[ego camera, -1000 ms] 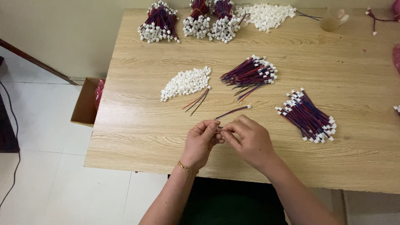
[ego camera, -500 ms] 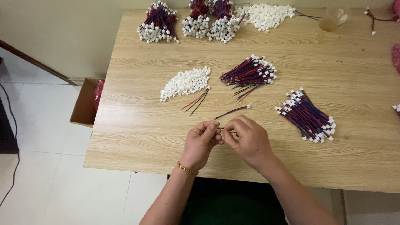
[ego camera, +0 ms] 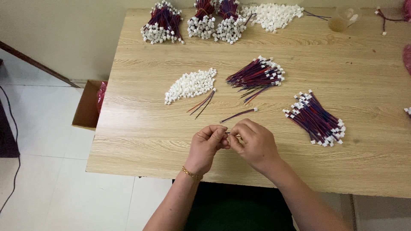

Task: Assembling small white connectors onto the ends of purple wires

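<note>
1. Hands: two, meeting low in the frame's centre above the table (ego camera: 141, 141). The left hand (ego camera: 205, 147) and right hand (ego camera: 253, 143) touch at the fingertips.
2. Fingers: both hands are pinched narrow on a small part (ego camera: 227, 133) between them; it is too small to identify.
3. Single wire (ego camera: 238, 115): one, with a white plug end, lying just above the hands, apart from them.
4. Loose wires (ego camera: 201, 103): about three, left of the single wire, touching the lower right tip of the plug heap.
5. Plug heaps: two. One heap (ego camera: 191, 84) lies left of centre; a second heap (ego camera: 272, 15) lies at the top edge.
6. Wire bundles: five. One bundle (ego camera: 258, 75) at centre, one (ego camera: 317, 119) to the right, and three (ego camera: 162, 23) (ego camera: 202, 19) (ego camera: 229, 21) in a row at upper left.
7. Cup (ego camera: 341, 20): one, clear, upper right.
8. Box (ego camera: 87, 105): one, cardboard, on the floor at the table's left edge.
9. Open room: bare tabletop lies left of the hands to the left edge, and right of them below the right bundle. The near edge runs just under the wrists.
</note>
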